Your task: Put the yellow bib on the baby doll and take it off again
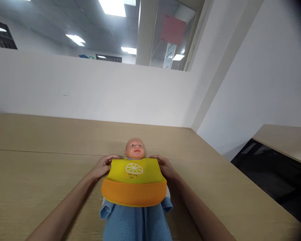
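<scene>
A baby doll (135, 149) in blue fleece clothes lies on its back on the table, head toward the wall. Over its chest is a yellow bib (147, 170) with a white citrus slice and a smiling face printed on it, and an orange catch pocket (134, 193) along the bottom. My left hand (103, 166) grips the bib's upper left edge, fingers bent around the corner beside the doll's neck. At the opposite upper edge, my right hand (166, 167) holds the bib, its fingertips partly behind the material. The bib's neck fastening is hidden.
The light wooden table (40, 187) has a seam across it and meets a white wall (90, 90). Above that wall are glass panes with a pink sheet (173, 30). Another wooden surface (286, 140) with a dark front stands at the right.
</scene>
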